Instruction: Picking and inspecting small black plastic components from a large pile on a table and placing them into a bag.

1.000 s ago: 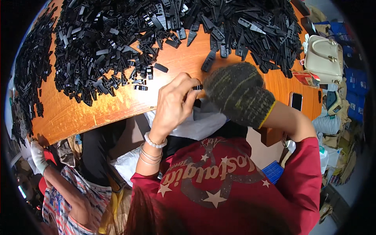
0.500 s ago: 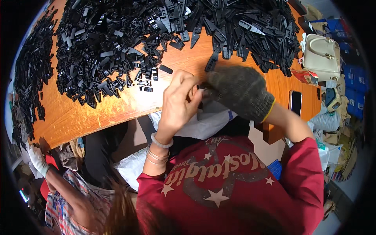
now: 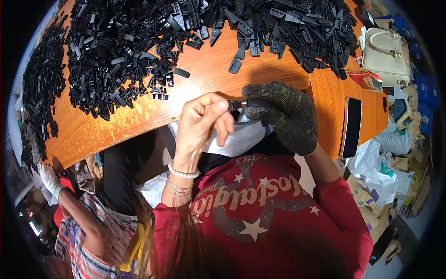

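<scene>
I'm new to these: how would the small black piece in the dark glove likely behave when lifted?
Probably stiff: the black piece sticks out from the right hand without visible sag. Likely light, being small; perhaps slippery, given its glints.

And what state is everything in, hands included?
Left hand: bare, fingers curled, beside the black part; contact unclear
Right hand: gloved, pinching the black part
Black part: held, details too small to tell
Small black pieces: heaped loosely
Long black pieces: heaped loosely
Phone: lying down, screen dark
Tabletop: scuffed
Co-worker's hand: white-gloved
</scene>
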Tool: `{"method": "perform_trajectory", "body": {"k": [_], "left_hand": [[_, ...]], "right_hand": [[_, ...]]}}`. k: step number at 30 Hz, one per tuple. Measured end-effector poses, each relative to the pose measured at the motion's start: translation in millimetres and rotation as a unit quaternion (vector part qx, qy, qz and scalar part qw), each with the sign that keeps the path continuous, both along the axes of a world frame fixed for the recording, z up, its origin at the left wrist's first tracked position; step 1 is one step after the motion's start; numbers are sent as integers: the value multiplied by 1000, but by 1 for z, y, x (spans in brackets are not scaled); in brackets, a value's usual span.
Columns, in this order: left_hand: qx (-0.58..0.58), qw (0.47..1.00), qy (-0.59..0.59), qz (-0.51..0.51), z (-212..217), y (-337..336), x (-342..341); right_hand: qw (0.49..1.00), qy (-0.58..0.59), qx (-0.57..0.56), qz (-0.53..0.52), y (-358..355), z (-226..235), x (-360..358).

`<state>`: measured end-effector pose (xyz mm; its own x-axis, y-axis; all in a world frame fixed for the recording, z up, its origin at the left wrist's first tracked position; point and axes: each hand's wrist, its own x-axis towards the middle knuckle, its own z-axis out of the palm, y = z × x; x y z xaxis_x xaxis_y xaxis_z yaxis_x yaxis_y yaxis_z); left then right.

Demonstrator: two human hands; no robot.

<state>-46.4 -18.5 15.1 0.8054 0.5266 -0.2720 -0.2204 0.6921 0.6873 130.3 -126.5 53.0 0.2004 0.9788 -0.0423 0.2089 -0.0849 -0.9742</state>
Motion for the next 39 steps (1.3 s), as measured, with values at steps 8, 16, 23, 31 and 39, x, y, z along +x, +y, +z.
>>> {"method": "perform_trajectory", "body": {"k": [8, 16, 23, 31, 39], "left_hand": [[-24, 999, 34, 6, 8, -7, 1], [329, 873, 353, -70, 23, 0, 9], [690, 622, 335, 160, -5, 21, 54], [261, 935, 221, 94, 9, -11, 29], [722, 509, 447, 143, 8, 29, 4]], "right_hand": [[973, 222, 60, 19, -4, -23, -4], [993, -105, 27, 51, -8, -14, 6], [946, -295, -32, 131, -26, -25, 5], [995, 62, 10, -75, 1, -27, -3], [946, 296, -83, -100, 25, -26, -12]]}}
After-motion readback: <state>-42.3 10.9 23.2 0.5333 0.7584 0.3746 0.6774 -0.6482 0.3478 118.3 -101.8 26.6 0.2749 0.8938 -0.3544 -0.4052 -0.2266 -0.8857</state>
